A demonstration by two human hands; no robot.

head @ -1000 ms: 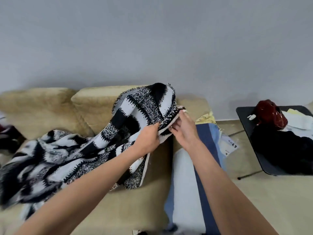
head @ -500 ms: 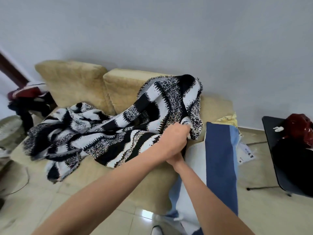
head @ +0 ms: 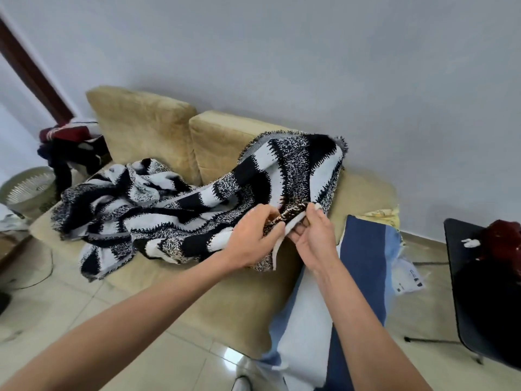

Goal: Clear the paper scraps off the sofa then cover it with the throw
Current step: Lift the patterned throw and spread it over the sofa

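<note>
The fringed, striped knit throw (head: 197, 204) is pinched at its edge by left hand (head: 253, 235) and right hand (head: 313, 235), now separated, over the plush tan sofa (head: 158, 131).

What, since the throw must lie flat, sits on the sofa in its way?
A blue and white cloth drapes over the right end of the sofa, a yellow crumpled item behind it. The left hand and right hand pinch the throw at its edge.

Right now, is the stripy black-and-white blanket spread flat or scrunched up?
Scrunched up. The black-and-white striped throw lies in crumpled folds on the tan fabric sofa; left hand and right hand pinch its edge.
</note>
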